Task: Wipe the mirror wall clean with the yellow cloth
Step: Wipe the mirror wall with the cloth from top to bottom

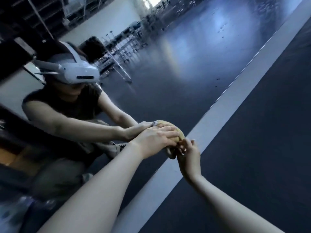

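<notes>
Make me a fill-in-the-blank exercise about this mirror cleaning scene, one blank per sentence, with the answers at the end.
1. The cloth under the flat left hand, pressed to the mirror wall, is ____ in colour.
2. The right hand pinches the lower edge of the ____.
3. The reflected person wears a white ____ on the head.
Missing words: yellow; cloth; headset.

The cloth (180, 134) is yellow, the reflected headset (80, 73) white, the skirting strip (235, 101) pale grey.
</notes>
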